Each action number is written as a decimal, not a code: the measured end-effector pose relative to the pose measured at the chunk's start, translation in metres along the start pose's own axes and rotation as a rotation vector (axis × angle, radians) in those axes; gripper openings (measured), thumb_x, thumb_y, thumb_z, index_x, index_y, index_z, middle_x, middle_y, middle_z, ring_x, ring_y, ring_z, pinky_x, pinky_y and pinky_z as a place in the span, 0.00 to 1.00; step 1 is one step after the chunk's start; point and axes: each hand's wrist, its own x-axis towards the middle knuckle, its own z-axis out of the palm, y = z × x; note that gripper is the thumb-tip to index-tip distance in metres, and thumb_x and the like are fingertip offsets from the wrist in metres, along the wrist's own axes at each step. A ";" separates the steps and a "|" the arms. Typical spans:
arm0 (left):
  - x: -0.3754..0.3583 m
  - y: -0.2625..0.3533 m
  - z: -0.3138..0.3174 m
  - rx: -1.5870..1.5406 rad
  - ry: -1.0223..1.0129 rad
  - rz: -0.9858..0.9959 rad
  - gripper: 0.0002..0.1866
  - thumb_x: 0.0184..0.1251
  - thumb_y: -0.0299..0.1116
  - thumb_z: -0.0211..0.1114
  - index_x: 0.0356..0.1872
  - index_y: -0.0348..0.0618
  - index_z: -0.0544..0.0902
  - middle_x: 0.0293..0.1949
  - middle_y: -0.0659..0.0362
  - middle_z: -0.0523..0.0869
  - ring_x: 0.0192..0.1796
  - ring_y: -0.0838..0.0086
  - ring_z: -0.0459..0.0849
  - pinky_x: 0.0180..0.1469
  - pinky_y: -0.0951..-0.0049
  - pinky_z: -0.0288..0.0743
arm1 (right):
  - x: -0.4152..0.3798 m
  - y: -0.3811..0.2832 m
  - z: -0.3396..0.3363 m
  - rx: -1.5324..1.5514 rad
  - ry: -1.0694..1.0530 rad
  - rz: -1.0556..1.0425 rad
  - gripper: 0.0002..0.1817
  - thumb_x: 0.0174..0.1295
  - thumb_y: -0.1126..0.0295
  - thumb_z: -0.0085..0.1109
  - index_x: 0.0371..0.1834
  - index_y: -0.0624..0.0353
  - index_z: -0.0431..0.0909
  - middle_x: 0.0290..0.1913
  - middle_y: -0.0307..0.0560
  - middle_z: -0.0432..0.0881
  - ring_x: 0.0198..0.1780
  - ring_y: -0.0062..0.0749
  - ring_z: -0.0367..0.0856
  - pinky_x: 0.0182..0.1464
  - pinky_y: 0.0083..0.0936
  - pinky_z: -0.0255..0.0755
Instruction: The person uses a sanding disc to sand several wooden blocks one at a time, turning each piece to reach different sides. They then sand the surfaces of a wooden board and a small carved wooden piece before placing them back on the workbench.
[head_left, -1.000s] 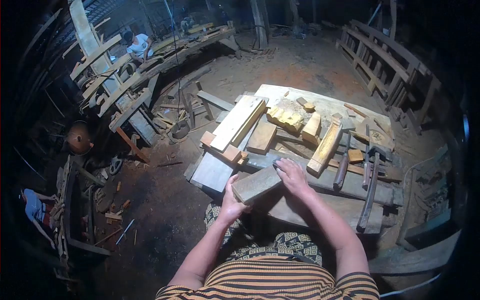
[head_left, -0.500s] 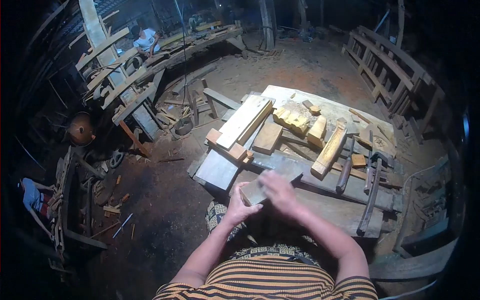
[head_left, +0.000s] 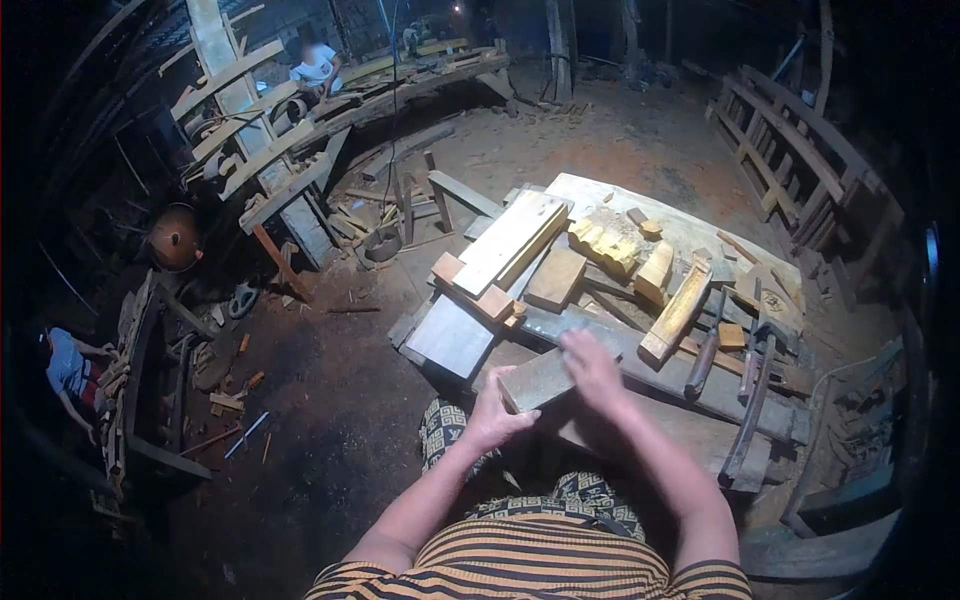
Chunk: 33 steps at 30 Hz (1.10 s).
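A wooden block (head_left: 537, 382) with a flat greyish-brown upper face is held above my lap, at the near edge of the workbench. My left hand (head_left: 497, 415) is closed round its near left end, thumb on the near side. At the block's right end is my right hand (head_left: 594, 372), its fingers bent and pressed together on the upper face. Whatever may be under those fingers is hidden.
On the workbench (head_left: 450, 335) lie a pale board (head_left: 510, 240), a carved yellow piece (head_left: 603, 245), a grooved block (head_left: 675, 310), a wooden-handled tool (head_left: 703, 360) and a hammer-like tool (head_left: 758, 400). Two other people are at the left, one (head_left: 318, 68) farther back.
The block shows more of its upper face and sits slightly farther right. My right hand has shifted right, towards the block's right end. The whole view has swung a little left.
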 end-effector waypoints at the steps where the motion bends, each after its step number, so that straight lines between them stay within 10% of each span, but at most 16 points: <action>1: 0.000 0.000 0.000 -0.003 0.001 -0.007 0.42 0.41 0.31 0.76 0.59 0.38 0.61 0.52 0.50 0.74 0.56 0.67 0.73 0.60 0.66 0.68 | -0.011 -0.028 -0.001 -0.010 -0.029 -0.110 0.22 0.65 0.60 0.52 0.60 0.55 0.74 0.65 0.55 0.71 0.69 0.49 0.63 0.70 0.42 0.53; 5: 0.002 -0.010 -0.002 -0.043 -0.024 -0.022 0.43 0.40 0.32 0.77 0.60 0.38 0.61 0.53 0.50 0.74 0.56 0.67 0.74 0.60 0.66 0.69 | -0.041 -0.070 -0.008 0.033 -0.187 -0.317 0.23 0.64 0.61 0.53 0.63 0.49 0.72 0.69 0.50 0.66 0.71 0.47 0.61 0.71 0.43 0.52; 11: 0.005 -0.011 0.000 -0.159 -0.037 -0.029 0.46 0.39 0.29 0.78 0.62 0.40 0.59 0.53 0.51 0.73 0.58 0.67 0.72 0.62 0.65 0.66 | -0.044 0.019 -0.027 0.019 0.101 0.063 0.21 0.64 0.63 0.54 0.60 0.51 0.75 0.67 0.50 0.70 0.71 0.44 0.61 0.71 0.42 0.50; 14: 0.002 -0.010 0.000 -0.077 -0.027 0.059 0.47 0.41 0.27 0.77 0.64 0.42 0.57 0.53 0.50 0.72 0.55 0.66 0.75 0.56 0.65 0.73 | -0.062 0.025 -0.027 -0.014 0.165 0.040 0.21 0.63 0.65 0.54 0.61 0.53 0.74 0.66 0.51 0.70 0.70 0.47 0.63 0.71 0.40 0.52; 21: -0.008 -0.031 0.009 -0.681 0.063 -0.462 0.34 0.59 0.30 0.68 0.62 0.46 0.58 0.43 0.48 0.78 0.29 0.67 0.83 0.23 0.71 0.82 | -0.080 0.019 -0.025 -0.104 0.173 0.017 0.21 0.63 0.66 0.54 0.60 0.54 0.74 0.66 0.54 0.69 0.69 0.50 0.62 0.71 0.40 0.51; 29: -0.001 -0.078 0.023 -0.444 0.184 -0.223 0.29 0.58 0.34 0.70 0.57 0.39 0.66 0.38 0.52 0.81 0.30 0.71 0.84 0.28 0.73 0.80 | -0.081 0.032 -0.020 -0.150 0.110 0.008 0.23 0.62 0.70 0.51 0.62 0.60 0.72 0.68 0.53 0.67 0.72 0.50 0.58 0.72 0.41 0.47; 33: -0.003 -0.082 0.025 -0.269 0.240 -0.098 0.28 0.54 0.38 0.74 0.53 0.38 0.72 0.42 0.54 0.82 0.45 0.74 0.80 0.50 0.71 0.75 | -0.081 0.031 -0.024 -0.155 0.080 -0.023 0.21 0.69 0.66 0.46 0.63 0.61 0.71 0.69 0.54 0.66 0.72 0.48 0.57 0.73 0.41 0.46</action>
